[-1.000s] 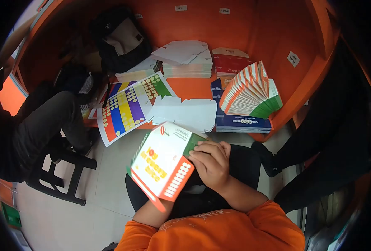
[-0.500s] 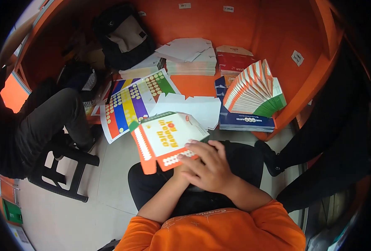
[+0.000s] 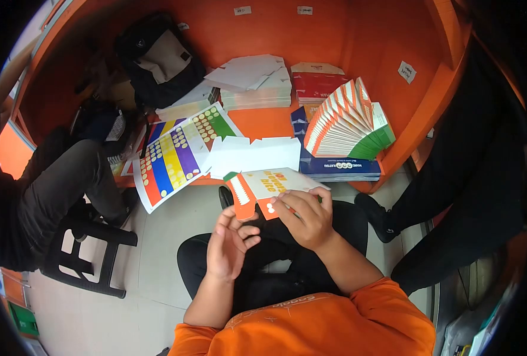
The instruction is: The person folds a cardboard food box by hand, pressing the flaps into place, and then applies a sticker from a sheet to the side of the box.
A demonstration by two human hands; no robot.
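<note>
A flat printed box blank [image 3: 264, 184], white with orange and green flaps, is tilted above my lap. My right hand [image 3: 308, 218] is closed on its near right edge, the fingers lying over the printed face and covering part of the lettering. My left hand [image 3: 230, 246] is turned palm up just below the orange side flap. Its fingers are apart and loosely curled, with the fingertips right at the flap's lower edge. Behind the blank, a white cut sheet [image 3: 254, 155] lies on the orange shelf's front edge.
Fanned box blanks [image 3: 343, 124] rest on a blue stack [image 3: 340, 169] at the right. Behind are a white stack [image 3: 257, 83], red boxes [image 3: 317, 83] and a backpack [image 3: 159, 59]. Coloured printed sheets [image 3: 180, 155] overhang the shelf. A person's leg [image 3: 67, 184] and a black stool [image 3: 94, 249] are left.
My left hand has come out from under the right hand and moved left to the orange flap. The box blank has shifted right and tilted, and the view has turned slightly.
</note>
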